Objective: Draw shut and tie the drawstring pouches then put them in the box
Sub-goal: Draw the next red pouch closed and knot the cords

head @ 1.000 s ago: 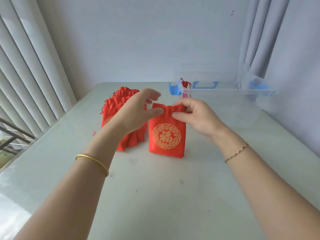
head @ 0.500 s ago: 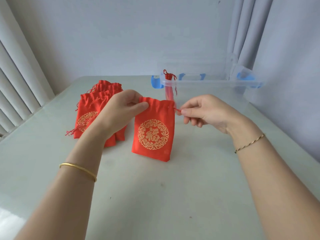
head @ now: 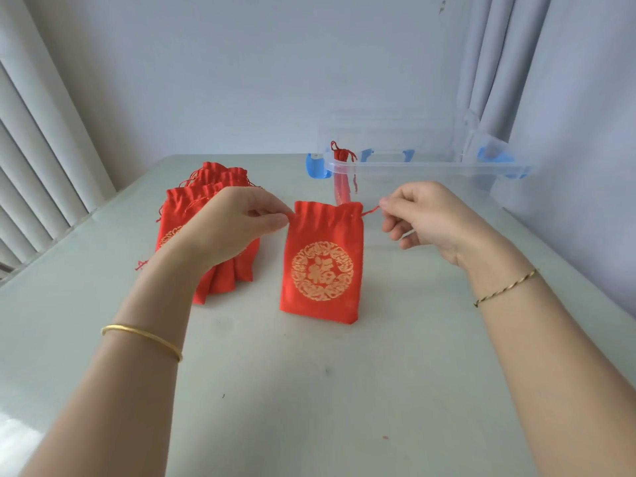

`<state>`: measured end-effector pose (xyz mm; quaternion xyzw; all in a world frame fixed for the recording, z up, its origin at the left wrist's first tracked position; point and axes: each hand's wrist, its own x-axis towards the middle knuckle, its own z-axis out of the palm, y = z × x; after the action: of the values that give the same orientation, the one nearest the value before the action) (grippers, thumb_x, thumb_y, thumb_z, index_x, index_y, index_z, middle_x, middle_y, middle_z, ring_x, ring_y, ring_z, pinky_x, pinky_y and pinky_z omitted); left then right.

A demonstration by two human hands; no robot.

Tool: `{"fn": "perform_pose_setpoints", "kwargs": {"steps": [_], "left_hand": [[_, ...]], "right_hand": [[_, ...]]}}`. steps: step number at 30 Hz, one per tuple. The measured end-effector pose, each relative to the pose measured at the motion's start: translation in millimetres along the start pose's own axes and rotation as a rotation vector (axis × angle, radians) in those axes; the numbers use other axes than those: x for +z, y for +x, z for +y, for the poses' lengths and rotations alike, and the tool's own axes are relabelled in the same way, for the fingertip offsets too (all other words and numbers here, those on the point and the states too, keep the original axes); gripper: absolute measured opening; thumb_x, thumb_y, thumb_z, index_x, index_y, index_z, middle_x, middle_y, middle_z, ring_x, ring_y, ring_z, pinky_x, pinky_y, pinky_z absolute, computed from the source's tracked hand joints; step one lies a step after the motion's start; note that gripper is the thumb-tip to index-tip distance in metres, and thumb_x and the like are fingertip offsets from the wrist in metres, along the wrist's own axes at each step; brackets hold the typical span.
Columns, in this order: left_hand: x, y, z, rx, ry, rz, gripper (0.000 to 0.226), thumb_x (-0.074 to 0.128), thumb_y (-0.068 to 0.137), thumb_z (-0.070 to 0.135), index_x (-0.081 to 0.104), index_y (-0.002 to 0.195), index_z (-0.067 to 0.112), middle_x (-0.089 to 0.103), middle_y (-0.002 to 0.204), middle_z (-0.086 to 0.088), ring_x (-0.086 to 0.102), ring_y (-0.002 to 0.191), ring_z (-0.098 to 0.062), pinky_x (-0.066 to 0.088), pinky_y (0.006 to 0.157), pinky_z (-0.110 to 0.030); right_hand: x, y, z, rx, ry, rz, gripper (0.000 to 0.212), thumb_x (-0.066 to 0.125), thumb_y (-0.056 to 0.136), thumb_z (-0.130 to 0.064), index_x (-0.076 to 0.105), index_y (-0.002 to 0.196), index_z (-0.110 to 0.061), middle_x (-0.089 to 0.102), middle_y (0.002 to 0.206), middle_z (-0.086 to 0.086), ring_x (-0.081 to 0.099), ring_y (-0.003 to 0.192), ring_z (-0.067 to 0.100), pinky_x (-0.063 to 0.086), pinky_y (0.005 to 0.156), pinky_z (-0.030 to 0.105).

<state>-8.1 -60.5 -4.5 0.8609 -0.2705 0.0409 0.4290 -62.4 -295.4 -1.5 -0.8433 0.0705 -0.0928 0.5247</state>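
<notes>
We wear a plain gold bangle (head: pixel 142 335) on our left wrist and a thin twisted gold-and-dark bracelet (head: pixel 506 287) on our right, both forearms bare.

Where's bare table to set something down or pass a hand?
Widest bare table: near side, between the forearms, in front of the held pouch. Also the far strip between pouch stack and clear box, and right of the pouch beneath the right hand and its drawstring. Crowded: left hand over the stack, tight beside the pouch.
</notes>
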Motion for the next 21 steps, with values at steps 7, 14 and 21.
{"fn": "perform_pose_setpoints", "kwargs": {"steps": [7, 14, 21], "left_hand": [[-2, -3, 0, -0.056, 0.076, 0.07, 0.006, 0.067, 0.084, 0.017, 0.071, 0.08, 0.02, 0.07, 0.086, 0.0, 0.063, 0.075, -0.012, 0.051, 0.076, -0.029], [-3, 0, -9, -0.116, 0.061, 0.161, 0.018, 0.066, 0.085, 0.027, 0.068, 0.068, 0.021, 0.058, 0.065, -0.005, 0.046, 0.062, -0.02, 0.04, 0.061, -0.03], [-10, 1, -9, -0.301, -0.497, 0.241, 0.033, 0.054, 0.093, 0.025, 0.058, 0.061, 0.017, 0.049, 0.054, 0.004, 0.042, 0.048, -0.004, 0.038, 0.054, -0.018]], "right_hand": [[-6, -3, -2, 0.082, 0.12, 0.051, 0.023, 0.048, 0.095, -0.016, 0.051, 0.072, -0.013, 0.058, 0.066, 0.005, 0.053, 0.048, 0.01, 0.046, 0.043, 0.019], [-14, -3, 2, 0.117, 0.101, 0.07, 0.024, 0.053, 0.092, -0.022, 0.058, 0.071, -0.012, 0.057, 0.066, 0.002, 0.052, 0.053, 0.012, 0.044, 0.05, 0.02], [-28, 3, 12, 0.174, 0.036, 0.165, 0.025, 0.058, 0.087, -0.017, 0.059, 0.063, -0.012, 0.051, 0.057, 0.001, 0.04, 0.032, 0.001, 0.034, 0.037, 0.012]]}}
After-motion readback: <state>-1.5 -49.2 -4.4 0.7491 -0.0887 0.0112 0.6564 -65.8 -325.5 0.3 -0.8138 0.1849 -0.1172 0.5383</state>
